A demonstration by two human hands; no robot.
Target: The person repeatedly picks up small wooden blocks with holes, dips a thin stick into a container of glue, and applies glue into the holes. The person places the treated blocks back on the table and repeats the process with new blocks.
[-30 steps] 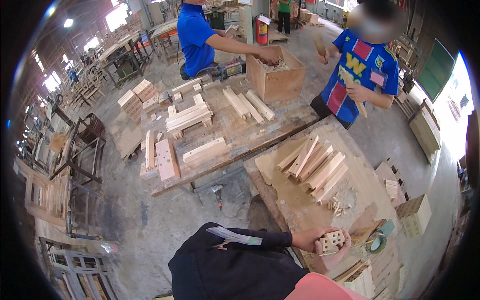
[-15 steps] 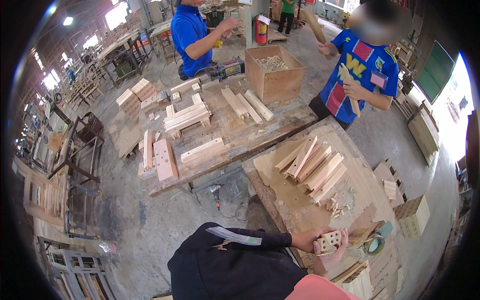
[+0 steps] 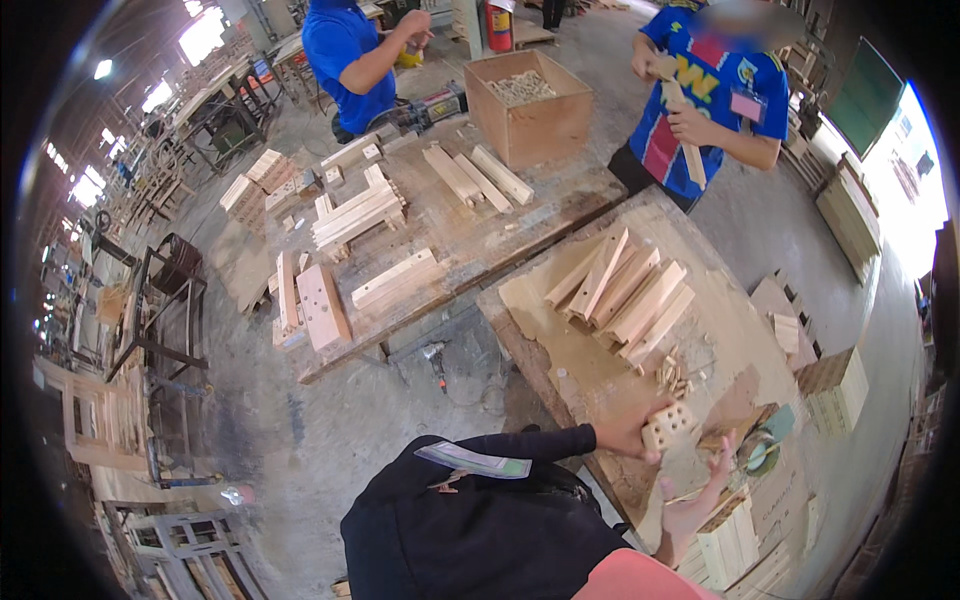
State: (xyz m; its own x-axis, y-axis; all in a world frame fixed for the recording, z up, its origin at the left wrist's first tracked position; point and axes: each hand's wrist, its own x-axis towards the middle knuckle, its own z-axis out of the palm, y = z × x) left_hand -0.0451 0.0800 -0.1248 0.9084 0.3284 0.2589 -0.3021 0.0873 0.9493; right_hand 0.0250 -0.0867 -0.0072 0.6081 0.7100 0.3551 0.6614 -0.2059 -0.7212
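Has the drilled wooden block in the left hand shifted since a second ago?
Barely. The drilled wooden block stays in the left hand just below the dowel pile on the workbench. The right hand has come up, open, beside it.

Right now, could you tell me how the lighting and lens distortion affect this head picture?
Head view: strong fisheye bending, with the workbench edges curving and the corners black; glare blows out the right doorway; the left hand holding the drilled wooden block stays fairly sharp.
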